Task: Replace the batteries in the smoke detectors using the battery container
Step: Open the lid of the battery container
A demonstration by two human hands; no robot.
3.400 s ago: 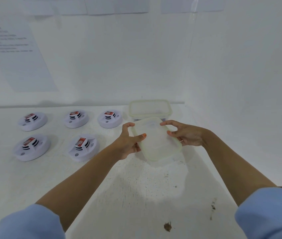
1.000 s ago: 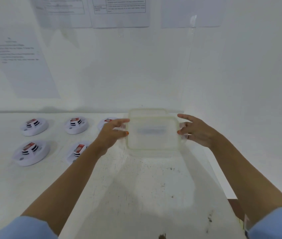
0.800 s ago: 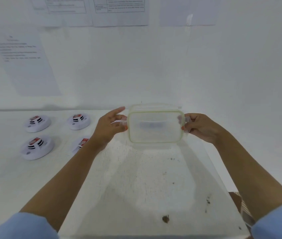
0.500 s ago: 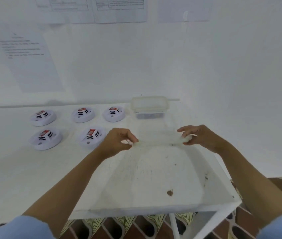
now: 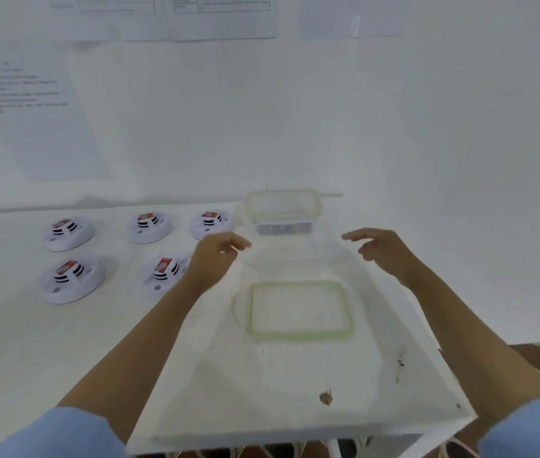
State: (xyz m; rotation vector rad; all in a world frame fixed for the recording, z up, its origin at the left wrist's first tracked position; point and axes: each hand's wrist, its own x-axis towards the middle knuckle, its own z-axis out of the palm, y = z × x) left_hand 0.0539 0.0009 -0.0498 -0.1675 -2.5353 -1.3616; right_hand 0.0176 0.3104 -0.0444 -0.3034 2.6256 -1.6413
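Down inside battery container (image 5: 283,206), blurred bluish shapes (image 5: 283,229)

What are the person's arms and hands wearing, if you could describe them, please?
The left hand and right hand are bare, without gloves, and no watch or bracelet shows at either wrist. Both forearms are uncovered up to light blue sleeves, the left sleeve and right sleeve, at the bottom corners. Rings or nail colour are too blurred to tell.
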